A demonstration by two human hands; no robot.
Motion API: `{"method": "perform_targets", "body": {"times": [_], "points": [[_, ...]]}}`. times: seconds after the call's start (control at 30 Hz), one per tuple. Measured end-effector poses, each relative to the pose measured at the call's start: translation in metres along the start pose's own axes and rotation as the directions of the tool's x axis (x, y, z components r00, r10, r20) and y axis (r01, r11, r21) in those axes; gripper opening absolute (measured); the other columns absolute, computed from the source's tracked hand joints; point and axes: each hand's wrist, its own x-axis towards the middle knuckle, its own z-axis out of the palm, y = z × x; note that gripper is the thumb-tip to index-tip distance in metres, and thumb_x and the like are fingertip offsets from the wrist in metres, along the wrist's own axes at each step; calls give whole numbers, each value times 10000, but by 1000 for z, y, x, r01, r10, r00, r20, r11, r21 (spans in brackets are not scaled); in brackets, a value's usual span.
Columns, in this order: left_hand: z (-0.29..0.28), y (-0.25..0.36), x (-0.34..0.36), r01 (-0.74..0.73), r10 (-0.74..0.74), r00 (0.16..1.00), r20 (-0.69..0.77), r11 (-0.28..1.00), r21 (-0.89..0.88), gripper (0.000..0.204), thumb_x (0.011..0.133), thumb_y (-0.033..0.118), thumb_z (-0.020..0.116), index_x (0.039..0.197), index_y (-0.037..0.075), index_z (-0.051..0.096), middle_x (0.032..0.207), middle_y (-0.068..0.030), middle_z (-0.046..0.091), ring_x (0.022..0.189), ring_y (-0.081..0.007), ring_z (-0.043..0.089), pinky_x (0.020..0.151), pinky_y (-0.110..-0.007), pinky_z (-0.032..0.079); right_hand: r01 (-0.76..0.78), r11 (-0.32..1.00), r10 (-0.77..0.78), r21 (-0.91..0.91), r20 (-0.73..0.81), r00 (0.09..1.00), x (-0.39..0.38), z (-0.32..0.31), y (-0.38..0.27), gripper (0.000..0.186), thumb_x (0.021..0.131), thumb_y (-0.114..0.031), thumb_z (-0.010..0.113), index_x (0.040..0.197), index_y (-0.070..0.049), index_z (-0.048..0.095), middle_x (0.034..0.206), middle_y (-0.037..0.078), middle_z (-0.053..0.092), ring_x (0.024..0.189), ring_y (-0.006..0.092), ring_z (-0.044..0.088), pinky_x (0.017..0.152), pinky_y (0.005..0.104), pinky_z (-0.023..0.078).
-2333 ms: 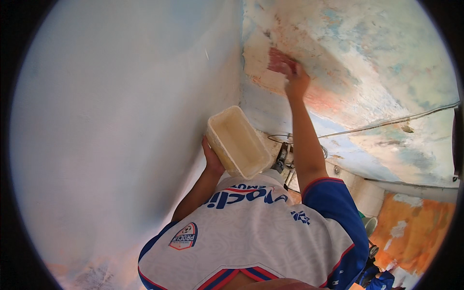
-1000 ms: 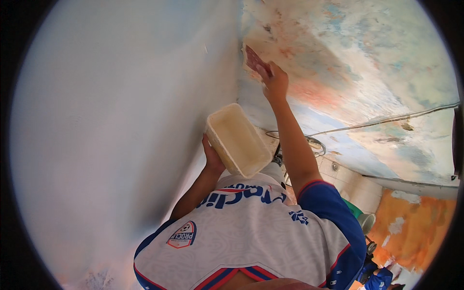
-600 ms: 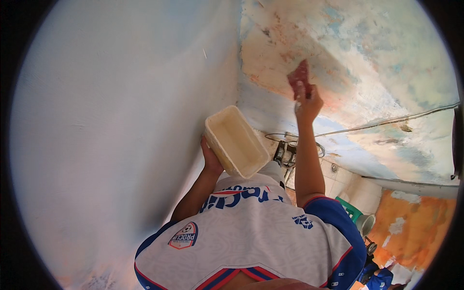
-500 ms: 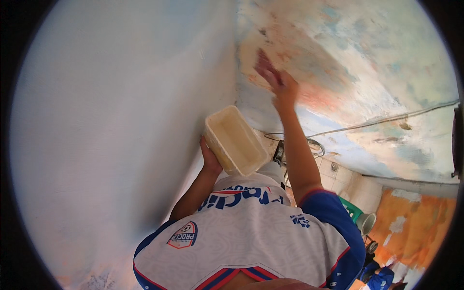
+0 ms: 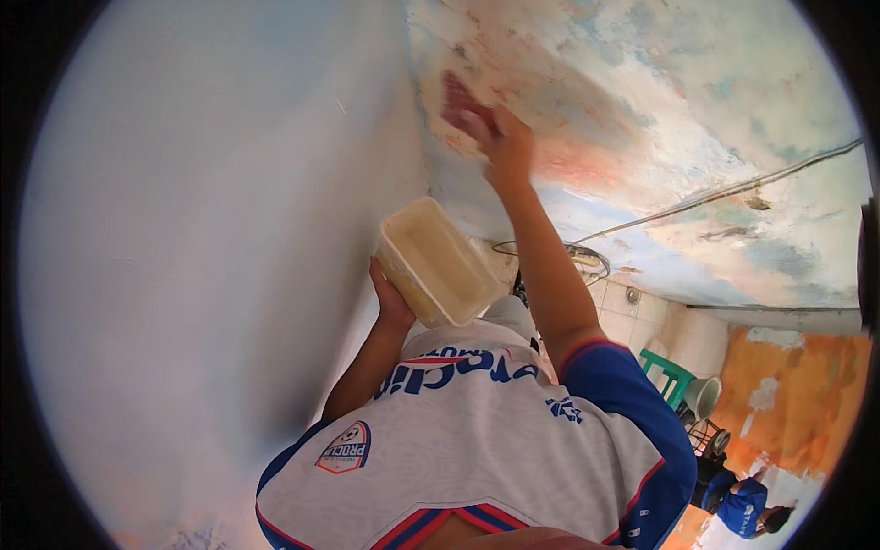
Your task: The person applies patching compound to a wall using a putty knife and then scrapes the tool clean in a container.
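Observation:
My left hand (image 5: 392,299) holds a cream-coloured rectangular plastic tub (image 5: 436,261) from its left side, tilted so that I see into it. A pale, dried-looking coating covers its inside, and no loose contents can be made out. Up ahead, my right hand (image 5: 510,148) is closed around a flat dark red piece (image 5: 460,104), too blurred to tell its exact kind. That piece lies against, or very close to, the patchy wall (image 5: 587,101) near the corner. Orange, white and bluish stains mark this wall.
A smooth pale wall (image 5: 202,229) stands close on my left. Along the patchy wall runs a cable (image 5: 715,194), with a loop hanging by the tiles. Behind me on the right are a green plastic stool (image 5: 667,376), a bucket (image 5: 704,398) and a person in blue (image 5: 741,508).
My right hand and the red piece have moved up and left in view, nearer the corner. The tub stays in my left hand. The whole view has shifted slightly.

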Motion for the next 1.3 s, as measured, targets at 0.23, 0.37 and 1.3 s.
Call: {"method": "perform_targets", "body": {"times": [0.23,0.37,1.3], "points": [[2,7,-4,-6,6,999,-42,1000,-14,788,986,695,250,1527,141,394,1503,-98,478,1370,-295,474,1127,-456,414,-134,991,129,-10,-229,965,49,-6,18,338,889,-351,759,851,-34,650,720,160,680,626,272,645,598,382,489],[-8,0,-3,-30,28,999,-37,998,-59,793,986,699,246,1533,142,386,1508,-96,474,1373,-292,470,1129,-456,410,-209,942,261,262,-185,947,8,-37,24,241,897,-278,756,890,-43,702,748,89,718,604,159,653,550,321,490],[-4,3,-14,4,1,990,-144,999,40,820,975,721,236,1543,145,368,1521,-103,458,1380,-301,465,1137,-456,402,-361,915,402,178,-329,855,-33,-59,89,246,909,-227,770,912,11,708,770,89,732,645,111,623,607,264,489]]}}
